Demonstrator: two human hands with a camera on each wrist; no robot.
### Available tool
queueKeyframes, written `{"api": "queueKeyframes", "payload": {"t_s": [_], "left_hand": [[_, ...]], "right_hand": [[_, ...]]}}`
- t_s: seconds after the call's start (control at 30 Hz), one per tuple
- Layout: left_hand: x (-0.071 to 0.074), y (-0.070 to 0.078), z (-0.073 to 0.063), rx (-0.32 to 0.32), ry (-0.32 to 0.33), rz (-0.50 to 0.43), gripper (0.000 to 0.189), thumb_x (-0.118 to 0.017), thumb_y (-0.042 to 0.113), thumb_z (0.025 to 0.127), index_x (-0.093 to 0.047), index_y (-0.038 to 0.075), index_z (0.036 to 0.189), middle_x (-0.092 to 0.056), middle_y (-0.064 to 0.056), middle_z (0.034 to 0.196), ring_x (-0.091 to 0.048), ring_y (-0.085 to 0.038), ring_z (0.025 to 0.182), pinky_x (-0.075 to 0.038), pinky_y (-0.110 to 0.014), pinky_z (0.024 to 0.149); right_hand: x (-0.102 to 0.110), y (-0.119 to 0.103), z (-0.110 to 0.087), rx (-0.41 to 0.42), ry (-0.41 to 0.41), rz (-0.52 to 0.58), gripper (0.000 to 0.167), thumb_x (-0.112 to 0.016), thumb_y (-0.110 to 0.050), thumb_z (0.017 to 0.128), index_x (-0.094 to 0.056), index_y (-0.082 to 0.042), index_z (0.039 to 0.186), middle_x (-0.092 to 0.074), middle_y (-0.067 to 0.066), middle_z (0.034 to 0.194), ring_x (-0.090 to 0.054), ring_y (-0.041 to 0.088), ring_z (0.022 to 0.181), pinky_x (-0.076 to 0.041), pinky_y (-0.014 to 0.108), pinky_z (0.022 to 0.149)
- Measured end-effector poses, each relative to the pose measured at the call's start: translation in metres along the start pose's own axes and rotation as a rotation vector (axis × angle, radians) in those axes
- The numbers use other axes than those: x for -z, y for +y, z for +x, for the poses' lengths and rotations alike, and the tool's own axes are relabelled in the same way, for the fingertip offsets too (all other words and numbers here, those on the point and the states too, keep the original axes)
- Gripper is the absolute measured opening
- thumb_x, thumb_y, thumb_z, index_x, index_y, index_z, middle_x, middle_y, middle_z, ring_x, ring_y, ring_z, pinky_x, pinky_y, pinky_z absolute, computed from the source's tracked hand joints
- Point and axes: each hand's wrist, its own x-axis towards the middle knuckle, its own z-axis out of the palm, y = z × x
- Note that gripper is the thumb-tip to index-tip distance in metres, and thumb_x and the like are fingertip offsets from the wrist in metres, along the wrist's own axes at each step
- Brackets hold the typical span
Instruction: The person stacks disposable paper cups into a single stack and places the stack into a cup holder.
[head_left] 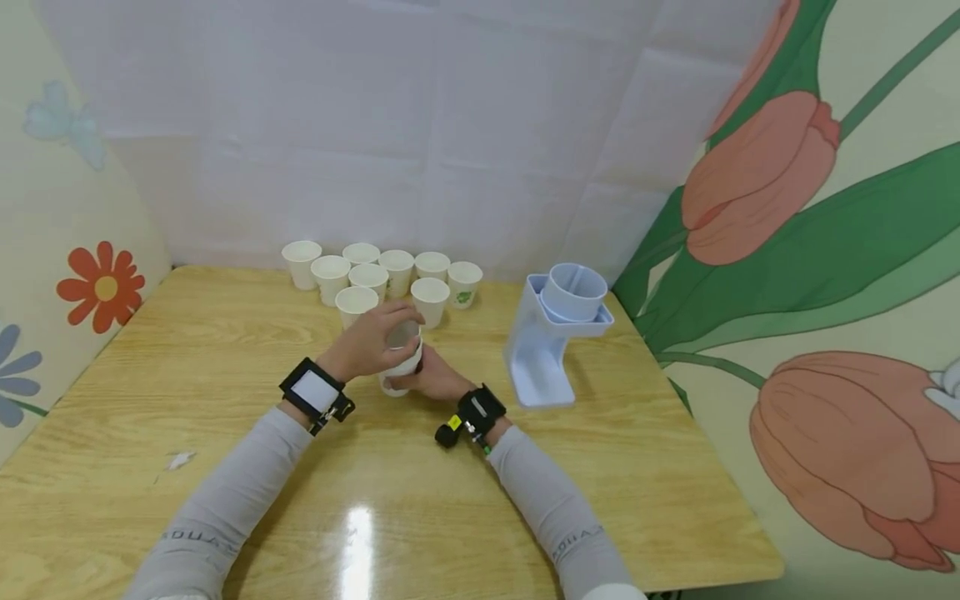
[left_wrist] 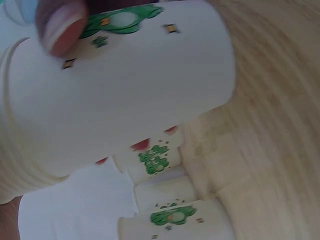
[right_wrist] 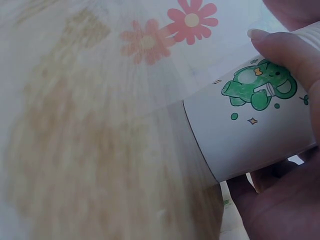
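A stack of white paper cups point(head_left: 405, 367) is held between both hands near the middle of the table. My left hand point(head_left: 367, 343) curls its fingers and thumb about the upper rim from the left. Lower down, my right hand point(head_left: 438, 379) grips the side of the stack, its thumb across the front and fingers beneath in the right wrist view. A green cartoon print shows on the outer cup point(right_wrist: 260, 115). Several layered rims are visible at the stack's end in the left wrist view.
Several paper cups point(head_left: 330, 279) stand upright behind the hands, towards the back wall. On the right stands a pale blue-white plastic stand point(head_left: 536, 367) with a round cup-like holder point(head_left: 573, 293) on top. A small torn white patch point(head_left: 180, 460) marks the tabletop at left.
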Motion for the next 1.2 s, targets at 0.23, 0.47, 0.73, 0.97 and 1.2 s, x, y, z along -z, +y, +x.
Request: {"api": "queueKeyframes", "payload": {"t_s": [0.23, 0.47, 0.73, 0.97, 1.2], "left_hand": [[-0.007, -0.001, -0.009, 0.059, -0.048, 0.013, 0.024, -0.067, 0.020, 0.089, -0.071, 0.005, 0.108, -0.069, -0.012, 0.110, -0.065, -0.028, 0.104, -0.054, -0.045, 0.087], [-0.011, -0.003, -0.009, 0.096, 0.008, -0.074, 0.024, -0.070, 0.018, 0.087, -0.071, 0.005, 0.108, -0.070, -0.012, 0.111, -0.063, -0.029, 0.108, -0.052, -0.048, 0.091], [-0.007, -0.012, -0.010, 0.155, 0.053, -0.252, 0.016, -0.064, 0.007, 0.093, -0.071, 0.001, 0.106, -0.071, -0.014, 0.109, -0.064, -0.031, 0.105, -0.050, -0.050, 0.090], [0.019, -0.036, -0.003, 0.363, 0.182, -0.106, 0.020, -0.059, 0.007, 0.095, -0.068, -0.006, 0.108, -0.062, -0.024, 0.114, -0.057, -0.042, 0.109, -0.047, -0.058, 0.090], [0.026, -0.055, -0.005, 0.627, 0.105, 0.135, 0.040, -0.068, 0.024, 0.091, -0.064, -0.006, 0.117, -0.053, -0.033, 0.125, -0.050, -0.049, 0.116, -0.041, -0.059, 0.096]], "right_hand": [[-0.004, 0.004, 0.004, 0.023, 0.003, -0.026, 0.059, -0.077, -0.008, 0.088, -0.050, 0.000, 0.139, -0.060, 0.014, 0.135, -0.057, 0.014, 0.115, -0.045, 0.027, 0.102], [-0.002, 0.003, 0.004, 0.008, 0.025, -0.041, 0.059, -0.079, -0.012, 0.087, -0.051, -0.002, 0.139, -0.061, 0.011, 0.134, -0.058, 0.012, 0.113, -0.046, 0.027, 0.100], [-0.001, 0.005, 0.000, -0.019, 0.003, 0.014, 0.065, -0.078, -0.008, 0.088, -0.044, -0.004, 0.144, -0.057, 0.013, 0.136, -0.057, 0.016, 0.118, -0.046, 0.030, 0.102], [0.002, 0.002, 0.002, -0.053, 0.010, 0.049, 0.074, -0.078, -0.005, 0.087, -0.041, -0.008, 0.150, -0.054, 0.012, 0.145, -0.052, 0.021, 0.131, -0.039, 0.036, 0.112], [0.002, 0.002, 0.002, -0.038, 0.002, 0.065, 0.074, -0.078, -0.004, 0.087, -0.042, -0.009, 0.151, -0.054, 0.011, 0.146, -0.052, 0.021, 0.132, -0.038, 0.037, 0.113]]}}
